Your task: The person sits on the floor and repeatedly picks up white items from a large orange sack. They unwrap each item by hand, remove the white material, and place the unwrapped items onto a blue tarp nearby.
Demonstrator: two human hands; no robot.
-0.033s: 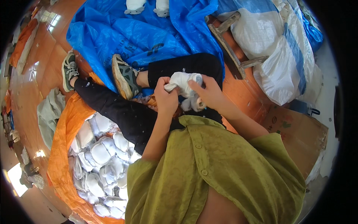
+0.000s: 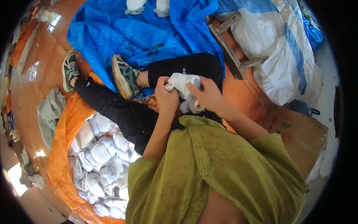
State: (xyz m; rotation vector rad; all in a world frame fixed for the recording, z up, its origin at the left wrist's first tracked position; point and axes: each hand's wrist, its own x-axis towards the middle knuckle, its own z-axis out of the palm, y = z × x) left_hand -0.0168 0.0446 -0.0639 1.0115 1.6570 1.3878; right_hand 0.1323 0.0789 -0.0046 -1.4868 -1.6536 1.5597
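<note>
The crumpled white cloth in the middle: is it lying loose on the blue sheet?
No, the left grip and right grip hold the white cloth between them.

Seated person, viewed from the head. The bare left forearm [image 2: 156, 134] rises almost vertically to the left wrist [image 2: 167, 113], which is nearly straight; the left hand [image 2: 166, 97] is closed, its fingers curled inward. The bare right forearm [image 2: 244, 121] slants in from the lower right; the right hand [image 2: 210, 95] is flexed in a grip, the thumb [image 2: 191, 88] directed toward its counterpart. Both hands lie near each other, apart, before the trunk. The black-trousered left leg [image 2: 119, 108] extends outward; the black-trousered right leg [image 2: 186, 67] is bent.
</note>
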